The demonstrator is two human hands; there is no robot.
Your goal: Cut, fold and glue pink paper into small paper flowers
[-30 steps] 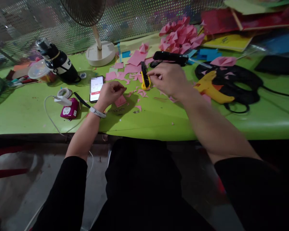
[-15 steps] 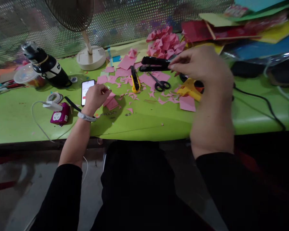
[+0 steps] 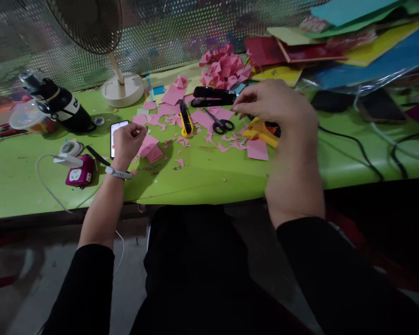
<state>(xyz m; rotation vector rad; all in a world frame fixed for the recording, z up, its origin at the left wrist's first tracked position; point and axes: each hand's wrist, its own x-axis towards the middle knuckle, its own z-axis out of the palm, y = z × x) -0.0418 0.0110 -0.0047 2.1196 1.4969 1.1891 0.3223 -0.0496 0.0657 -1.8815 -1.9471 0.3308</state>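
Note:
My left hand point(image 3: 127, 143) is closed, its fingers curled in over the phone point(image 3: 119, 124). Whether anything small sits in them is hidden. Just to its right lie pink paper squares point(image 3: 151, 151). My right hand point(image 3: 265, 103) hovers at the right end of a black stapler point(image 3: 212, 96), fingers loosely bent and somewhat apart, with nothing seen in them. Below the stapler are black-handled scissors point(image 3: 223, 125) and a yellow box cutter point(image 3: 186, 122). A yellow glue gun point(image 3: 261, 132) lies partly hidden by my right wrist.
Pink folded paper pieces point(image 3: 225, 67) are heaped at the back. A fan point(image 3: 124, 90) and black bottle point(image 3: 68, 109) stand at left, near a purple plug adapter point(image 3: 80, 172) and tape roll point(image 3: 71, 148). Coloured sheets point(image 3: 356, 49) are stacked at right. Cables point(image 3: 356, 149) cross the green table.
The view has shifted, so most things on the table appear further left. My right hand has drawn slightly away from the stapler's end. My left hand stays curled by the phone.

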